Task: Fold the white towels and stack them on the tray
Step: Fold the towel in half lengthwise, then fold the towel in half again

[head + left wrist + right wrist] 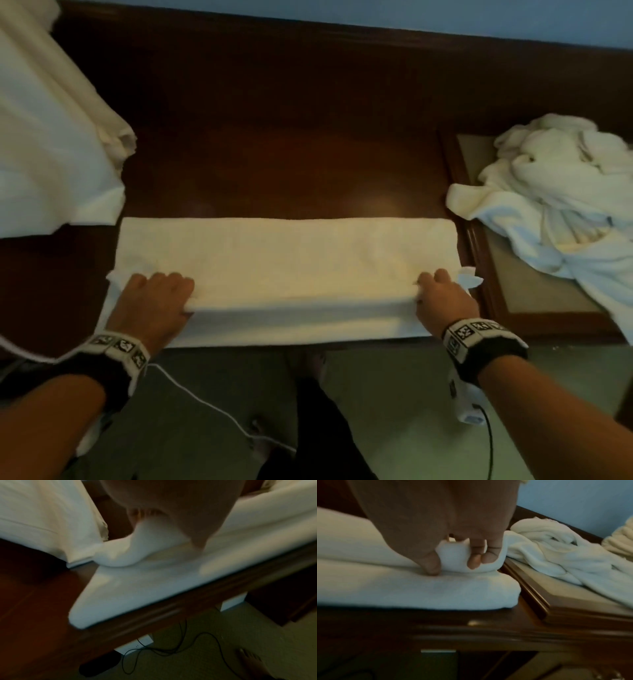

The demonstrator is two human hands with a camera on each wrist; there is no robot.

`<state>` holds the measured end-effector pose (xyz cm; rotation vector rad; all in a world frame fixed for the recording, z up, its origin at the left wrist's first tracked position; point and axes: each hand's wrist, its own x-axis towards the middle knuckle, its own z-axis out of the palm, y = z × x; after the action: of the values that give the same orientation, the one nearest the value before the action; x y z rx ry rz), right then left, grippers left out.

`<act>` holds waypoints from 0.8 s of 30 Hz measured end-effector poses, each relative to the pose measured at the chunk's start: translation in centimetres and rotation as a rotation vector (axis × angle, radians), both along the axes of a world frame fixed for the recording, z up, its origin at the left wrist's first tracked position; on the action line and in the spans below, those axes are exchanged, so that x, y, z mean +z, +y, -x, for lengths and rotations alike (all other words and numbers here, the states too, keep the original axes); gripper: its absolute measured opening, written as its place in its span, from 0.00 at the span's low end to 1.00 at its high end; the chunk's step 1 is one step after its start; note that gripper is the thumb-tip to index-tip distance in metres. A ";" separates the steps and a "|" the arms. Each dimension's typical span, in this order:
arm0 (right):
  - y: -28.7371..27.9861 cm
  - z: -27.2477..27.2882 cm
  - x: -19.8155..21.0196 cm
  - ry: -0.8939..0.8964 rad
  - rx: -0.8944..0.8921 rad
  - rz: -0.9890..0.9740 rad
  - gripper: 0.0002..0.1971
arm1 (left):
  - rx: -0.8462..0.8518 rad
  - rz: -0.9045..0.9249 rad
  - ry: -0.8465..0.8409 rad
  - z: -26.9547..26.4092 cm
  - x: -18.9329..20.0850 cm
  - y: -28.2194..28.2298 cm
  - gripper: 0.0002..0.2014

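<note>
White terry lies in front of you: one towel (287, 253) is spread lengthwise along the near edge of the dark wooden table (274, 137), its near portion doubled into a raised fold that runs from one hand to the other. Your left hand (154, 301) sits at the towel's left end with fingers curled over the folded layer and the thumb tucked under its edge, so it is grasping the fabric; the left wrist view is blurred but shows a lifted corner of cloth under the palm. Your right hand (443, 299) holds the right end, and in the right wrist view the thumb and fingertips (474, 561) clearly pinch a bunched bit of towel just above the flat layer. Just beside that end, to your right, stands the wooden tray (479, 270) with a pale inner panel, and a crumpled heap of unfolded white towels (561, 192) rests on it, spilling over its left rim and near side. At the far left, pale bed linen (44, 137) drapes onto the table, near the towel's left end.
</note>
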<state>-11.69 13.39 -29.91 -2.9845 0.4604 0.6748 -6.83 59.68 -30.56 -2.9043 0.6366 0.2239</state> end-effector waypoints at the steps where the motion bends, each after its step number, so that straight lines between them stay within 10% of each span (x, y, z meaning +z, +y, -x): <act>1: 0.3 1.0 -0.4 0.038 0.037 0.049 0.17 | 0.014 -0.069 0.029 1.1 -1.0 0.2 0.19; 10: 4.2 3.0 -2.1 -0.026 0.427 0.152 0.35 | -0.185 0.064 0.086 3.8 -4.5 -4.7 0.41; 17: 1.5 4.5 -4.0 -0.170 0.219 -0.380 0.34 | -0.128 0.239 0.120 5.3 -6.1 -4.9 0.27; 24: 0.0 4.7 -6.2 -0.035 0.456 -0.246 0.35 | -0.211 0.139 0.078 5.0 -7.7 -4.8 0.29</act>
<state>-16.36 13.37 -36.08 -2.8676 -0.2978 0.6450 -11.83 54.86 -38.24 -2.9404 1.0023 0.2771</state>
